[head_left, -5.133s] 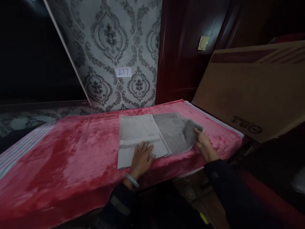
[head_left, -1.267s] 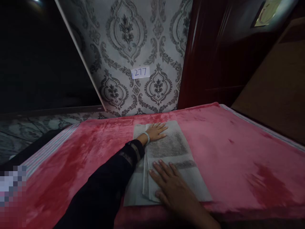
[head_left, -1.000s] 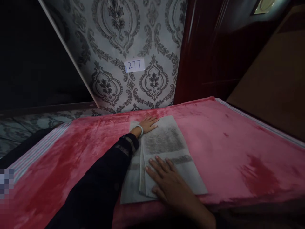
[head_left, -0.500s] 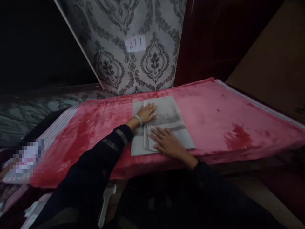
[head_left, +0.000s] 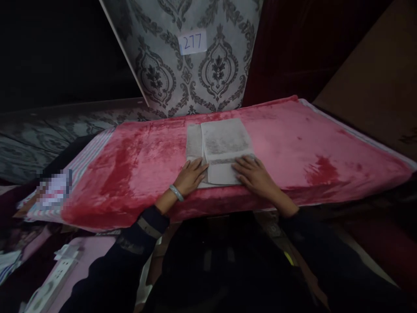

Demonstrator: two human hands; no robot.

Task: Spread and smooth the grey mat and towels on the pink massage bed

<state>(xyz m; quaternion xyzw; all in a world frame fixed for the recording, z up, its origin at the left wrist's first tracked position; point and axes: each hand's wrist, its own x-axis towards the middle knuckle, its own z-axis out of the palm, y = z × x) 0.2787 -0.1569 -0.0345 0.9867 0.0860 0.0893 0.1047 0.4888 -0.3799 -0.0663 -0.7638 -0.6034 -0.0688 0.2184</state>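
Observation:
A folded grey cloth (head_left: pixel 226 137) with a darker band across it lies flat on a red and pink plush cover (head_left: pixel 280 143). A narrower layer shows along its left side. My left hand (head_left: pixel 189 177), with a bracelet at the wrist, rests over the near left corner of the cloth, fingers outstretched. Across from it, my right hand (head_left: pixel 256 176) lies on the near right edge, its fingers spread. Both palms face down, and neither hand grasps anything that I can see. The corners beneath the hands are hidden.
Behind the covered surface stands a patterned wall with a paper label reading 277 (head_left: pixel 193 41). A dark screen-like panel (head_left: pixel 65 52) is at the left. Below left, a white power strip (head_left: pixel 54 282) rests on a pink surface. A blurred-out item (head_left: pixel 54 189) lies at the cover's left end.
My left hand has slid from the cloth's upper middle down to its near left corner. My right hand has moved outward to the near right edge. The camera view has shifted.

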